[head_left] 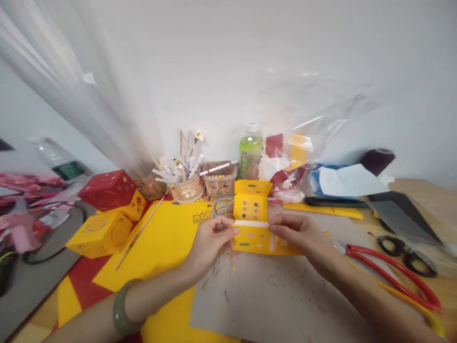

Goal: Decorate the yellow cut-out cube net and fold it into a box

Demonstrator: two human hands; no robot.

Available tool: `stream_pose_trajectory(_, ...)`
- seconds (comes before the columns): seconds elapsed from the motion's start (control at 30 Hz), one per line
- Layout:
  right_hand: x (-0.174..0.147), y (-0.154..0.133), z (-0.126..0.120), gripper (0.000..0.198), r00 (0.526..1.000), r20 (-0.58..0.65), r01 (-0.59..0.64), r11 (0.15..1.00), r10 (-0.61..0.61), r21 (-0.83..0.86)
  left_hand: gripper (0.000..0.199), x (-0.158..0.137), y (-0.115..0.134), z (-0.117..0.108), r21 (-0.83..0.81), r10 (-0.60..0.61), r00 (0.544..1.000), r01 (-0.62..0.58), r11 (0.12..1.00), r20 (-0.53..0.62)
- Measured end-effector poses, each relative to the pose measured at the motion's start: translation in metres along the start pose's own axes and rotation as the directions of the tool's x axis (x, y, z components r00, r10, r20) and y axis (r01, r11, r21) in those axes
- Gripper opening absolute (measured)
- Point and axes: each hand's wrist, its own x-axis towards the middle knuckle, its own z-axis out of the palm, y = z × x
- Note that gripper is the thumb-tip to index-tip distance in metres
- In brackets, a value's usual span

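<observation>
Between my two hands is a yellow paper piece [250,207] with cut-out shapes, folded along creases, with one panel standing up. A white strip [251,223] runs along its middle fold. My left hand [215,235] pinches the left end of that fold between thumb and fingers. At the right end, my right hand [297,232] grips the same piece with thumb and forefinger. Part of the piece extends to the right beneath my right hand and is hidden by it. The piece is held just above a grey cutting board [264,295].
Yellow and red paper boxes [107,189] sit at left beside yellow sheets [157,243] and a thin brush [139,236]. Behind are baskets of pens [187,188] and a green bottle [250,150]. Red-handled scissors [396,274] and black-handled scissors [407,255] lie at right.
</observation>
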Motion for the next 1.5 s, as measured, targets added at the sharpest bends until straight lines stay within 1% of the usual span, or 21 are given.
stream_pose_trajectory(0.1, 0.001, 0.002, 0.0, 0.022, 1.0, 0.009, -0.017, 1.0, 0.017, -0.005, 0.02, 0.0, 0.001, 0.0, 0.004, -0.01, 1.0, 0.01, 1.0, -0.003)
stream_pose_trajectory(0.27, 0.0, -0.001, 0.002, 0.024, 1.0, 0.015, -0.004, 1.0, 0.004, -0.02, 0.02, 0.0, 0.001, 0.001, 0.025, -0.007, 1.0, 0.007, 1.0, -0.005)
stream_pose_trajectory(0.4, -0.001, -0.003, 0.004, 0.023, 1.0, 0.027, 0.006, 0.999, -0.005, -0.034, 0.019, 0.0, 0.001, 0.002, 0.002, -0.022, 1.0, 0.022, 1.0, 0.002)
stream_pose_trajectory(0.5, -0.004, -0.003, 0.008, 0.022, 0.996, 0.007, 0.094, 0.983, -0.094, -0.155, 0.02, -0.001, 0.002, 0.002, 0.023, -0.024, 1.0, 0.024, 0.999, -0.004)
stream_pose_trajectory(0.57, -0.006, -0.004, 0.012, 0.023, 0.984, -0.025, 0.161, 0.949, -0.175, -0.271, 0.02, -0.002, 0.003, 0.003, 0.068, -0.012, 1.0, 0.012, 0.998, -0.003)
stream_pose_trajectory(0.7, -0.011, -0.006, 0.019, 0.023, 0.967, -0.088, 0.185, 0.893, -0.241, -0.411, 0.019, -0.002, 0.001, 0.001, 0.159, 0.008, 1.0, -0.011, 0.987, 0.017)
stream_pose_trajectory(0.77, -0.012, -0.008, 0.021, 0.023, 0.96, -0.1, 0.194, 0.88, -0.26, -0.433, 0.019, -0.004, 0.0, 0.0, 0.233, 0.072, 0.997, -0.069, 0.97, -0.004)
stream_pose_trajectory(0.8, -0.012, -0.008, 0.021, 0.024, 0.956, -0.103, 0.204, 0.875, -0.274, -0.438, 0.02, -0.005, 0.0, 0.0, 0.295, 0.156, 0.987, -0.141, 0.945, -0.026)
stream_pose_trajectory(0.83, -0.013, -0.007, 0.022, 0.024, 0.951, -0.102, 0.219, 0.87, -0.291, -0.442, 0.022, -0.006, 0.001, 0.0, 0.371, 0.279, 0.959, -0.245, 0.896, -0.041)
stream_pose_trajectory(0.87, -0.013, -0.007, 0.023, 0.024, 0.943, -0.103, 0.239, 0.862, -0.315, -0.448, 0.023, -0.008, 0.002, 0.001, 0.451, 0.423, 0.906, -0.366, 0.814, -0.027)
stream_pose_trajectory(0.93, -0.013, -0.004, 0.025, 0.024, 0.92, -0.101, 0.293, 0.834, -0.379, -0.467, 0.013, -0.011, 0.007, 0.006, 0.557, 0.668, 0.738, -0.594, 0.58, 0.093)
stream_pose_trajectory(0.97, -0.014, -0.003, 0.026, 0.023, 0.905, -0.094, 0.325, 0.815, -0.416, -0.48, 0.006, -0.013, 0.009, 0.01, 0.569, 0.723, 0.666, -0.671, 0.475, 0.182)
stream_pose_trajectory(1.0, -0.014, -0.001, 0.027, 0.023, 0.889, -0.08, 0.358, 0.793, -0.451, -0.493, 0.007, -0.014, 0.012, 0.014, 0.566, 0.744, 0.62, -0.717, 0.407, 0.251)
stream_pose_trajectory(1.03, -0.015, 0.0, 0.028, 0.021, 0.872, -0.063, 0.391, 0.77, -0.485, -0.504, 0.012, -0.015, 0.014, 0.019, 0.571, 0.731, 0.616, -0.726, 0.383, 0.293)
stream_pose_trajectory(1.07, -0.016, 0.001, 0.028, 0.019, 0.856, -0.046, 0.423, 0.749, -0.515, -0.51, 0.017, -0.016, 0.016, 0.023, 0.602, 0.699, 0.647, -0.699, 0.387, 0.303)
stream_pose_trajectory(1.13, -0.017, 0.002, 0.03, 0.012, 0.829, 0.0, 0.484, 0.718, -0.559, -0.501, 0.022, -0.016, 0.018, 0.029, 0.692, 0.617, 0.738, -0.597, 0.406, 0.275)
stream_pose_trajectory(1.2, -0.018, 0.002, 0.03, 0.01, 0.812, 0.039, 0.527, 0.703, -0.582, -0.478, 0.023, -0.015, 0.019, 0.031, 0.76, 0.545, 0.803, -0.506, 0.408, 0.242)
stream_pose_trajectory(1.27, -0.019, 0.001, 0.029, 0.01, 0.812, 0.068, 0.543, 0.708, -0.58, -0.451, 0.023, -0.015, 0.02, 0.03, 0.784, 0.508, 0.83, -0.468, 0.408, 0.231)
stream_pose_trajectory(1.37, -0.017, 0.0, 0.029, 0.009, 0.836, 0.069, 0.518, 0.743, -0.544, -0.423, 0.019, -0.015, 0.022, 0.026, 0.768, 0.489, 0.839, -0.472, 0.434, 0.239)
stream_pose_trajectory(1.43, -0.016, -0.001, 0.028, 0.008, 0.857, 0.06, 0.488, 0.772, -0.511, -0.407, 0.012, -0.014, 0.024, 0.024, 0.744, 0.462, 0.851, -0.473, 0.471, 0.249)
stream_pose_trajectory(1.5, -0.015, -0.001, 0.028, 0.009, 0.877, 0.053, 0.457, 0.796, -0.477, -0.397, 0.008, -0.012, 0.026, 0.02, 0.718, 0.413, 0.878, -0.449, 0.531, 0.243)
